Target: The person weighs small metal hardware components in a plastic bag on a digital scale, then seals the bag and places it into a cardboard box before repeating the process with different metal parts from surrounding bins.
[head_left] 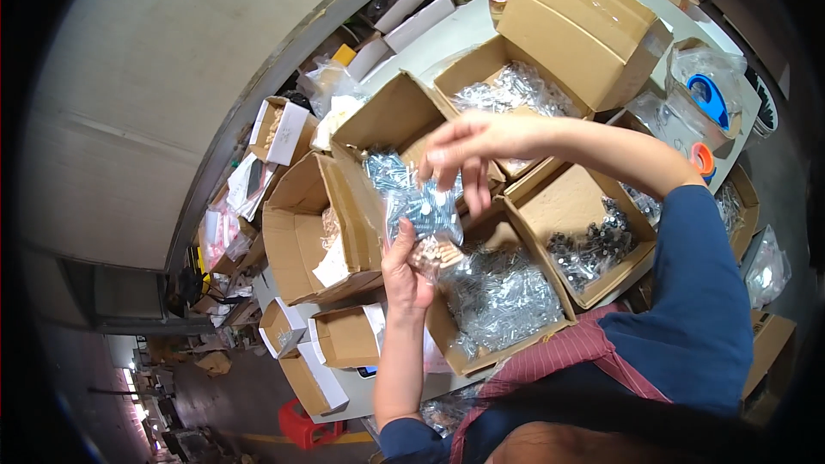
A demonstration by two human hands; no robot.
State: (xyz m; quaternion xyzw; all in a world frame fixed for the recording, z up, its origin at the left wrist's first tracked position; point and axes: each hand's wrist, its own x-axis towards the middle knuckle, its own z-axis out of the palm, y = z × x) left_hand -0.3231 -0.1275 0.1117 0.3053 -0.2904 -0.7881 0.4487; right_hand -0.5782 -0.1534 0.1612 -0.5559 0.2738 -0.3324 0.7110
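Note:
My left hand (406, 273) grips a clear plastic bag (438, 258) with tan wooden dowels showing at its lower end. The thumb lies along the bag's side. Silvery-blue screws (402, 174) fill part of the cardboard box behind it; where the bag overlaps them, I cannot tell which screws are inside the bag. Over that box hangs my right hand (471, 155), its fingers bent downward and apart, with nothing visible between them. Just right of the bag, another cardboard box (563, 324) holds many small clear packets.
Dark fittings lie in a box (593, 292) to the right, and clear packets in one (447, 82) farther back. A tall closed carton (576, 26) stands behind. At left are an open carton (288, 262) and small white-edged boxes (344, 339). A blue tape dispenser (709, 101) sits far right.

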